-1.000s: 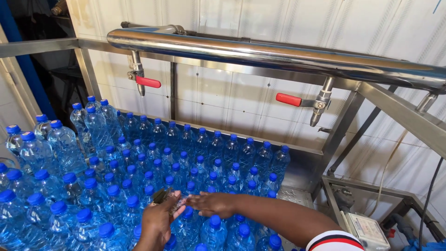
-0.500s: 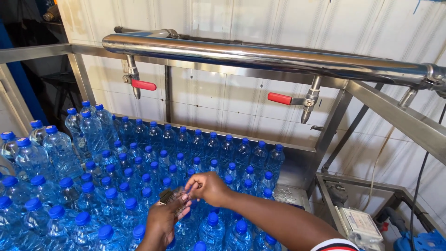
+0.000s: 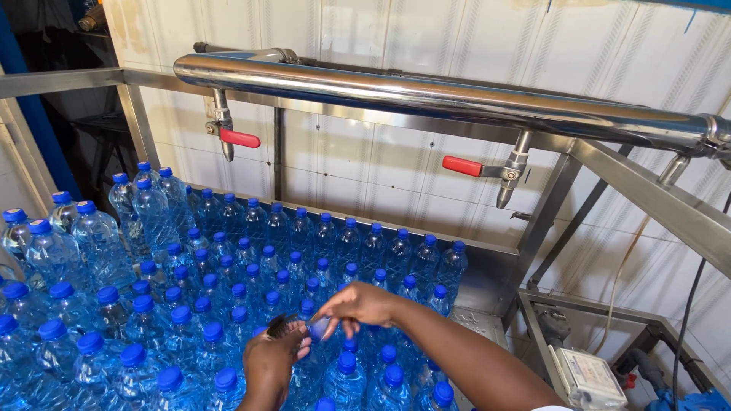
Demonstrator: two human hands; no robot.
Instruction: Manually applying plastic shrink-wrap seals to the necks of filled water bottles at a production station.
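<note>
Both hands meet low in the frame, above a packed field of blue-capped water bottles (image 3: 228, 304).

The left hand (image 3: 272, 358) comes up from the bottom edge with its back to the camera. Its fingers are curled closed around a small dark thing (image 3: 280, 326) that sticks out above the knuckles. It looks like a bundle of thin strips or bands, though the view is too poor to be sure.

The right hand (image 3: 356, 304) reaches in from the lower right, the bare forearm running down to the bottom edge. Thumb and forefinger are pinched together on a small bluish piece (image 3: 318, 327), just beside the left hand's fingertips; the other fingers hang loosely bent. The two hands are almost touching, right over the caps of the nearest bottles.

The bottles stand upright, shoulder to shoulder, filling a steel tray (image 3: 487, 281) from the left edge to its right wall. Larger bottles stand at the far left, smaller ones across the middle and front.

Above them a thick steel pipe (image 3: 426, 95) runs across the frame, sloping down to the right. Two taps hang from it, each with a red lever: one (image 3: 237, 138) at the left, one (image 3: 464, 166) nearer the right. Behind is a white panelled wall (image 3: 365, 160). At the lower right, outside the tray, a small white box (image 3: 590, 377) sits on a steel frame.
</note>
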